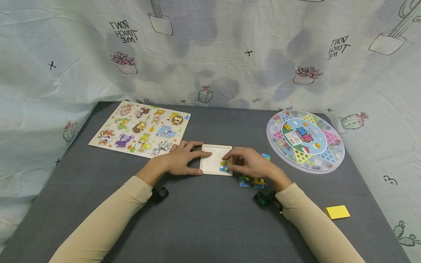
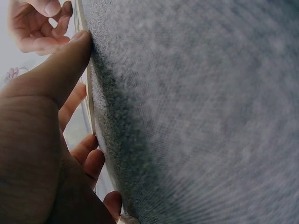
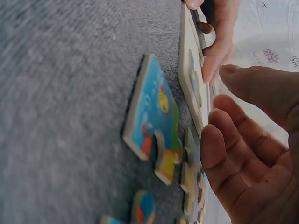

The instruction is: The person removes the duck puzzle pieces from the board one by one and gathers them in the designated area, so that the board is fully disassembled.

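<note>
A small wooden puzzle tray (image 1: 210, 157) lies on the grey table with one colourful jigsaw piece (image 1: 224, 167) in its lower right corner. My left hand (image 1: 182, 160) rests at the tray's left side, index finger over the tray and thumb at its near left corner. Above the tray's right edge is my right hand (image 1: 251, 162), its fingers bent loosely beside that piece. The right wrist view shows the thumb apart from the fingers and nothing between them. A blue jigsaw piece (image 3: 156, 112) with a yellow fish lies on the cloth near this hand.
More loose pieces (image 1: 244, 181) lie below and behind the right hand, partly hidden. An animal puzzle board (image 1: 149, 129) is at the back left. A round game box (image 1: 304, 138) sits at the back right, and a yellow block (image 1: 337, 212) lies at the right.
</note>
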A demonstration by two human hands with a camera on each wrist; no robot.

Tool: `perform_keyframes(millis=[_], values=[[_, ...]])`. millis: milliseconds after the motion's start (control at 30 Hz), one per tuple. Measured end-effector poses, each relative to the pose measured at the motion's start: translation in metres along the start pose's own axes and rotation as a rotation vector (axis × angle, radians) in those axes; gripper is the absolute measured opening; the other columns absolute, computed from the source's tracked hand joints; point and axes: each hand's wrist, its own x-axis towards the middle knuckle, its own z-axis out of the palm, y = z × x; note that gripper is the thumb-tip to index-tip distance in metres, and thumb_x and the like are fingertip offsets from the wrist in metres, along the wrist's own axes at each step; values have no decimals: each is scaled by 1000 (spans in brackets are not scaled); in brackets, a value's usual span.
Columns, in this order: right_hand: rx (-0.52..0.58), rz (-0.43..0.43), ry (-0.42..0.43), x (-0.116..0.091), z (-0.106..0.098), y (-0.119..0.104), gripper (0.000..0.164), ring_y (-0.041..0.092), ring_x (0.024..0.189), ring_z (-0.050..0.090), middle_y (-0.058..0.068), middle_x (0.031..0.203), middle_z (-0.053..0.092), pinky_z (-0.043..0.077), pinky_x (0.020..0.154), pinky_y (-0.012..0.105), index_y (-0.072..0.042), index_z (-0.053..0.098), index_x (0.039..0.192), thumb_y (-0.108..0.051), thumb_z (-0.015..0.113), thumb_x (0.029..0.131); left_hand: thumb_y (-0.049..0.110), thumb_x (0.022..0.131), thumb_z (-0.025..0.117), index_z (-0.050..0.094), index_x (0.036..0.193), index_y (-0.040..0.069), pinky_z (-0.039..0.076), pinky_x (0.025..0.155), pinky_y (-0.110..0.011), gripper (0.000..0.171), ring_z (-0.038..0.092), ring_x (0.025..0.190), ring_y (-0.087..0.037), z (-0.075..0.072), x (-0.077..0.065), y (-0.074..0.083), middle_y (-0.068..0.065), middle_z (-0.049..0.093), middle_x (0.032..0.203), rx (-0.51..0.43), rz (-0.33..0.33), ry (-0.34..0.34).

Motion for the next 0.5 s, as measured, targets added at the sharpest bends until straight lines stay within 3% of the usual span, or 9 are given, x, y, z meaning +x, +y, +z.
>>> perform_keyframes(millis=[300, 500], values=[[-13, 81, -35, 8, 3, -3, 32, 11, 71, 56, -1, 93, 65, 49, 68, 30, -10, 69, 128, -17, 73, 97, 64, 97, 59, 35, 158, 47, 31, 103, -58, 68, 23, 147, -35, 1, 0, -2, -3, 13, 172, -2, 10, 6], [-16, 91, -60, 10, 4, -5, 31, 11, 74, 56, 4, 107, 64, 49, 69, 30, -11, 71, 126, -18, 76, 96, 63, 97, 59, 34, 159, 46, 32, 101, -56, 69, 24, 146, -35, 1, 0, -3, -3, 13, 172, 11, 13, 8]])
